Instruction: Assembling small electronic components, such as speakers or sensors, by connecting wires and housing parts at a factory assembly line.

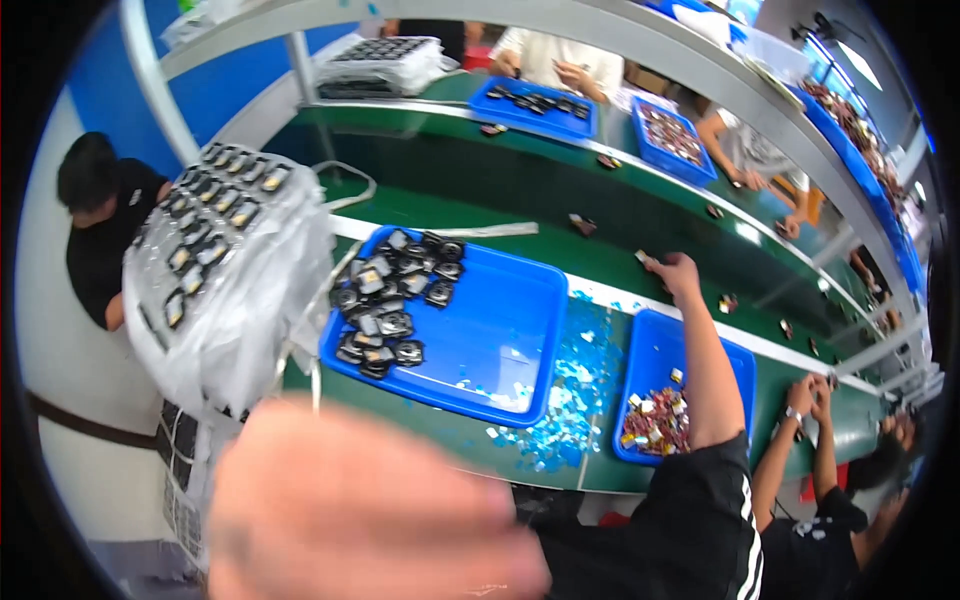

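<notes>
My right hand (677,277) reaches out over the green conveyor belt (460,205), its fingertips closed on a small part with a pale face (643,258). My left hand (360,500) is close to the camera at the lower edge, large and smeared by motion; whether it holds anything is hidden. Ahead of it lies a blue tray (490,310) with a heap of black square parts (385,295) in its left half. Under my right forearm stands a second blue tray (645,345), holding many small parts with reddish wires (655,420).
Blue film scraps (570,400) litter the bench between the trays. At left rises a plastic-wrapped stack of black parts (215,220). Loose parts (582,224) lie along the belt. Co-workers' hands (800,400) are at right and across the belt. A metal frame (640,30) spans overhead.
</notes>
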Motion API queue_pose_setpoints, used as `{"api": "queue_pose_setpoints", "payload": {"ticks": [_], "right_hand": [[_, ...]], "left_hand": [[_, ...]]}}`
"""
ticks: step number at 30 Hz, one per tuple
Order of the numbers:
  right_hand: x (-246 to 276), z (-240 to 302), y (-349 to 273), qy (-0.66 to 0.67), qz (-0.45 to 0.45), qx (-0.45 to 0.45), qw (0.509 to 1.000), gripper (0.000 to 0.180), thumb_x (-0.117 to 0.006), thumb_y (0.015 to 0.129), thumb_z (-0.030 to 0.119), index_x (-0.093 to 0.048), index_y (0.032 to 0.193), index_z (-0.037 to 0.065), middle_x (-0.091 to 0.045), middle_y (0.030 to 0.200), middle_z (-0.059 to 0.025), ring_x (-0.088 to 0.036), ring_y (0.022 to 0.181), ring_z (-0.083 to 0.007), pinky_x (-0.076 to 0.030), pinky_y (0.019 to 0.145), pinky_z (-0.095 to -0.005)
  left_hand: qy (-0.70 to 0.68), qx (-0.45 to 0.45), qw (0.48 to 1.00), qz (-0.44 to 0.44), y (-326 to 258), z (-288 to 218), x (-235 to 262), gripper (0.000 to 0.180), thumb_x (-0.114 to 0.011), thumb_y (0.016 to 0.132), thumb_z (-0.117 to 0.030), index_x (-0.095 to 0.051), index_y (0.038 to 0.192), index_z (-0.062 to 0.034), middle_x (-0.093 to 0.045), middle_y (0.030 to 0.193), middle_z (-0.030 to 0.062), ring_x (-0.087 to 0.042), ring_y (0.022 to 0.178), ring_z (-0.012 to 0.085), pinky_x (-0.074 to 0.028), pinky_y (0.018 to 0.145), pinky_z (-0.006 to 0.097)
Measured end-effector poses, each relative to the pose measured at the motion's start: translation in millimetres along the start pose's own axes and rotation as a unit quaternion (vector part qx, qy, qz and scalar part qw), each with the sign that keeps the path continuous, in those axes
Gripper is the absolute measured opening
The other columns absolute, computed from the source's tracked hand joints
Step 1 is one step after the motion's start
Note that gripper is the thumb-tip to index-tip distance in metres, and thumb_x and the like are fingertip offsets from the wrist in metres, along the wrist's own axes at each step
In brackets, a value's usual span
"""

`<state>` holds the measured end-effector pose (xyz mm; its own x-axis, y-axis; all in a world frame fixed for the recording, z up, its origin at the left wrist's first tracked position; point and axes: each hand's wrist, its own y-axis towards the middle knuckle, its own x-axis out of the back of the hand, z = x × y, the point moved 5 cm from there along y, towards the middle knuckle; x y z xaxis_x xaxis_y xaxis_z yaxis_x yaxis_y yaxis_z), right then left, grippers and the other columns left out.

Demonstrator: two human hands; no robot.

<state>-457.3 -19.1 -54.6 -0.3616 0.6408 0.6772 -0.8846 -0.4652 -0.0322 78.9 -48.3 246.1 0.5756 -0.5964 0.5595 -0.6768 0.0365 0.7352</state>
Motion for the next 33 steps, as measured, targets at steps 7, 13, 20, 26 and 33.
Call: {"api": "queue_pose_setpoints", "payload": {"ticks": [7, 13, 20, 26, 33], "right_hand": [[92, -1, -79, 0.108, 0.023, 0.05, 0.993, 0.029, -0.07, 0.086, 0.02, -0.064, 0.108, 0.003, -0.065, 0.084, -0.0036, -0.059, 0.074, -0.0114, -0.048, 0.06, -0.0254], [134, -19, -172, -0.072, -0.031, 0.188, 0.979, 0.021, -0.067, 0.085, 0.017, -0.067, 0.098, 0.001, -0.069, 0.092, -0.0174, -0.067, 0.088, -0.0299, -0.052, 0.08, -0.0375], [127, -62, -230, -0.113, -0.001, 0.249, 0.962, 0.017, -0.064, 0.084, 0.017, -0.069, 0.09, 0.002, -0.066, 0.089, -0.018, -0.061, 0.087, -0.0362, -0.049, 0.078, -0.0425], [122, -78, -240, -0.074, -0.084, 0.234, 0.966, 0.011, -0.065, 0.082, 0.01, -0.069, 0.085, 0.0, -0.065, 0.088, -0.0178, -0.061, 0.085, -0.0344, -0.049, 0.08, -0.0403], [124, -110, -225, -0.017, -0.096, 0.211, 0.973, 0.014, -0.056, 0.09, 0.004, -0.067, 0.094, -0.002, -0.066, 0.091, -0.0183, -0.064, 0.087, -0.0307, -0.05, 0.08, -0.0359]], "left_hand": [[0.404, 0.304, 0.859, 0.088, -109, 270, -67, 0.06, -0.063, 0.089, -0.029, -0.041, 0.144, -0.0169, -0.037, 0.146, 0.0234, -0.03, 0.138, 0.0394, -0.03, 0.109, 0.054], [0.364, 0.435, 0.805, 0.177, -113, 303, -90, 0.079, -0.064, 0.08, -0.056, -0.033, 0.149, -0.0313, -0.027, 0.154, 0.0216, -0.024, 0.142, 0.0393, -0.017, 0.11, 0.063], [0.304, 0.31, 0.874, 0.22, -110, 281, -122, 0.048, -0.066, 0.08, -0.05, -0.063, 0.121, -0.0245, -0.045, 0.141, 0.0146, -0.041, 0.13, 0.0362, -0.027, 0.105, 0.058], [0.256, 0.243, 0.895, 0.272, -98, 259, -191, 0.042, -0.052, 0.095, -0.043, -0.055, 0.132, -0.0225, -0.032, 0.153, 0.0137, -0.025, 0.143, 0.0352, -0.023, 0.11, 0.061], [0.135, 0.237, 0.962, 0.023, -67, 250, -70, 0.013, -0.069, 0.082, -0.014, -0.069, 0.09, -0.0049, -0.07, 0.084, 0.0104, -0.069, 0.079, 0.0221, -0.055, 0.073, 0.034]]}}
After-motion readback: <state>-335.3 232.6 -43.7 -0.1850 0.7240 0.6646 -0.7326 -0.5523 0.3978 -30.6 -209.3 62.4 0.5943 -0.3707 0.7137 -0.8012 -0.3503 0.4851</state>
